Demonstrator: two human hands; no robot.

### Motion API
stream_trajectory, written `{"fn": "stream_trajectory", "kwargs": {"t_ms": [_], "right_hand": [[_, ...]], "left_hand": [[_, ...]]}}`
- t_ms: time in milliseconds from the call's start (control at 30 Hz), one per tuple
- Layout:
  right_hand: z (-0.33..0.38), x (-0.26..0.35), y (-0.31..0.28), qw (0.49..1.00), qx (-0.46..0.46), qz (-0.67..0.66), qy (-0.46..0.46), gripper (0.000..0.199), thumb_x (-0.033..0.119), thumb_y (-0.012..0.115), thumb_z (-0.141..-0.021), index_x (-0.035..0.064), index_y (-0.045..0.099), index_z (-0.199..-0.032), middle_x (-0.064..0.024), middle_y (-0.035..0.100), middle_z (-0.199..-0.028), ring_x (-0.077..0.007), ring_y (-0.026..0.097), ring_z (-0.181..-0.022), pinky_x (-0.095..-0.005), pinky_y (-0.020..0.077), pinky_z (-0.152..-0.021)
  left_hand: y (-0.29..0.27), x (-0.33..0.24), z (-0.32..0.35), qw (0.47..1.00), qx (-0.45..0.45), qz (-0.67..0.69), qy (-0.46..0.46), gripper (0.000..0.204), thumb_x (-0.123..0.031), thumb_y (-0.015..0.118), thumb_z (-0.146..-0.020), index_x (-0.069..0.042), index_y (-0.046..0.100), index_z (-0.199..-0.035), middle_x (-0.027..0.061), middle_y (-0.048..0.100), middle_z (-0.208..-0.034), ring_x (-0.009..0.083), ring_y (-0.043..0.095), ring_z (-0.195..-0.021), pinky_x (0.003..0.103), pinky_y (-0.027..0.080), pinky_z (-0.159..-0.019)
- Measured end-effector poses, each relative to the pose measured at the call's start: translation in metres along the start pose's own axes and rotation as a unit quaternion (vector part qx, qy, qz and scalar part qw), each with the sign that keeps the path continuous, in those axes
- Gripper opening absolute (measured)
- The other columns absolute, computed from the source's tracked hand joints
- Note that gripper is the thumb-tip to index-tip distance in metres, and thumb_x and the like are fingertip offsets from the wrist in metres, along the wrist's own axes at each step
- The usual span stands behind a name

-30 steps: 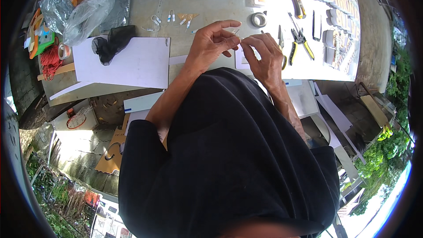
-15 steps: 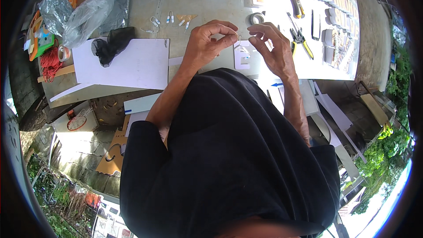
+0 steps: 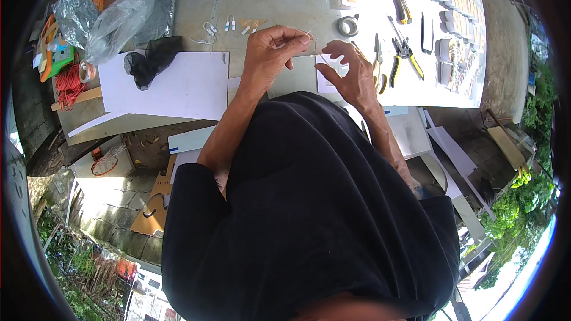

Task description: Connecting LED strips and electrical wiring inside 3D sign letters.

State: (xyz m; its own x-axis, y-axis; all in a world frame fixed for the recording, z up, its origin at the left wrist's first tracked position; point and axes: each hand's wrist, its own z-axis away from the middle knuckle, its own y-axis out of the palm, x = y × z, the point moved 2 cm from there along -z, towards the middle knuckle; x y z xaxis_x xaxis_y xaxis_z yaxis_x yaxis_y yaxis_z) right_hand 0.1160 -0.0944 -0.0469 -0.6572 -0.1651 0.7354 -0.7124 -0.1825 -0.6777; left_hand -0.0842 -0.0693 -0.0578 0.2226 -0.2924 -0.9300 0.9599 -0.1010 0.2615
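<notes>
Between the thumb and fingers of my left hand [image 3: 270,53] is a thin wire [image 3: 315,45], whose loose end reaches toward the right. My right hand [image 3: 352,72] hovers just to the right with thumb and fingers apart, its fingertips near the wire; I see nothing gripped in it. Beneath it lies a white letter-shaped piece [image 3: 323,85], largely covered by the hand. Scissors [image 3: 378,62] lie right beside my right hand, partly hidden by it. Past my left hand are small white wired pieces [image 3: 231,22] on the table.
Grey tape [image 3: 348,25], yellow-black pliers [image 3: 404,52] and a cutter knife [image 3: 400,3] lie to the right. Block letters [image 3: 455,0] stand at far right. On the left are a white sheet [image 3: 172,92], black mesh cloth [image 3: 148,62], plastic bags [image 3: 119,27] and red cord [image 3: 68,83].
My right hand has shifted left and toward me, and its fingers have spread. The tape and scissors show more fully. My left hand has moved slightly left, still pinching the wire.
</notes>
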Motion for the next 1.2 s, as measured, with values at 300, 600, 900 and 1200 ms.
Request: {"fn": "stream_trajectory", "kwargs": {"t_ms": [300, 600, 900, 1200], "right_hand": [[0.004, 0.003, -0.005, 0.996, -0.052, -0.072, -0.01, 0.018, 0.009, 0.076, -0.087, 0.0022, 0.072, -0.103, -0.0078, 0.075, -0.089, -0.0181, 0.067, -0.069, -0.0312, 0.0538, -0.065], [0.003, 0.002, -0.001, 0.998, -0.041, -0.051, 0.011, 0.027, 0.011, 0.078, -0.085, 0.002, 0.07, -0.109, -0.0075, 0.074, -0.085, -0.0169, 0.068, -0.071, -0.031, 0.0542, -0.065], [0.003, 0.005, 0.003, 0.995, -0.063, -0.067, 0.027, 0.015, 0.008, 0.076, -0.086, 0.0013, 0.075, -0.099, -0.0109, 0.073, -0.087, -0.0185, 0.067, -0.071, -0.0317, 0.0524, -0.065], [0.003, 0.016, -0.009, 0.994, -0.018, -0.101, 0.046, 0.034, 0.008, 0.076, -0.084, 0.0018, 0.069, -0.117, -0.0089, 0.075, -0.092, -0.0172, 0.069, -0.077, -0.0309, 0.0554, -0.069]], "left_hand": [[-0.005, 0.005, 0.001, 1.0, -0.011, 0.001, -0.009, 0.013, -0.007, 0.073, -0.09, 0.002, 0.074, -0.1, 0.013, 0.075, -0.099, 0.0114, 0.067, -0.079, 0.023, 0.046, -0.052], [-0.007, 0.003, 0.0, 1.0, -0.012, 0.009, -0.004, 0.012, -0.006, 0.073, -0.09, 0.002, 0.074, -0.099, 0.013, 0.075, -0.1, 0.0118, 0.067, -0.079, 0.023, 0.046, -0.053], [-0.005, 0.002, 0.0, 0.999, -0.027, 0.033, 0.014, 0.012, -0.01, 0.076, -0.088, 0.001, 0.074, -0.094, 0.0064, 0.072, -0.079, 0.0082, 0.065, -0.069, 0.022, 0.047, -0.051], [-0.007, 0.002, 0.004, 0.999, -0.024, 0.027, -0.013, 0.013, -0.007, 0.073, -0.09, 0.002, 0.074, -0.099, 0.0113, 0.075, -0.097, 0.012, 0.067, -0.078, 0.024, 0.047, -0.054]]}}
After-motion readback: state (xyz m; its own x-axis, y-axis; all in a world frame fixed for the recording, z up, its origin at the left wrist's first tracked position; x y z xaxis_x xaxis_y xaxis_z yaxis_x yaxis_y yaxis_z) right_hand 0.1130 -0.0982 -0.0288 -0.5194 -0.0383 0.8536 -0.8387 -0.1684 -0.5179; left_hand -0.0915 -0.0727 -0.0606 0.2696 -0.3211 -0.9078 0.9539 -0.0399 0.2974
